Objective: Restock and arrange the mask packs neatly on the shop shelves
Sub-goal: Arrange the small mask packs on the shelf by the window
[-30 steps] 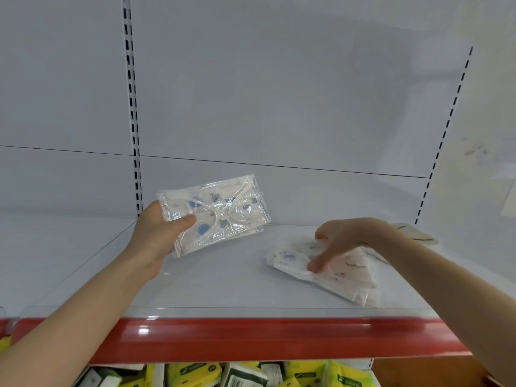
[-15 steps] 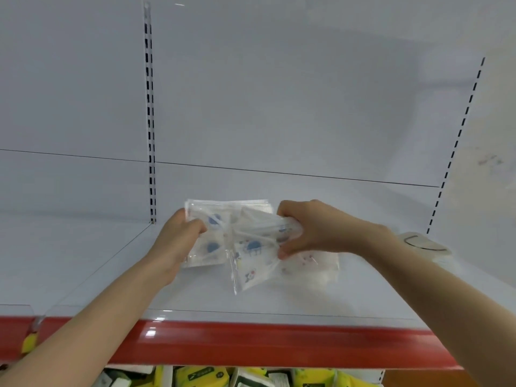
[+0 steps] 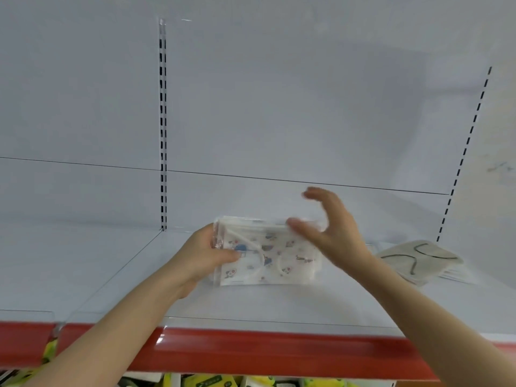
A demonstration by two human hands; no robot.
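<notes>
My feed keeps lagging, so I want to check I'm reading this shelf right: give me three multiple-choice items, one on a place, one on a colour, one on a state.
1. Where do the black-looped masks lie relative to the printed mask packs?
A) to their left
B) to their right, on the same shelf
C) on the shelf below

2. What colour is the front strip of that shelf?
A) red
B) blue
C) green

3. What is the left hand doing?
A) lying flat on the shelf
B) hanging out of view
C) gripping the printed mask packs by their left edge

Answers:
1 B: they lie on the same board, beyond the right hand.
2 A: a red band runs along the front edge.
3 C: its thumb lies across the packs' front near that edge.
</notes>
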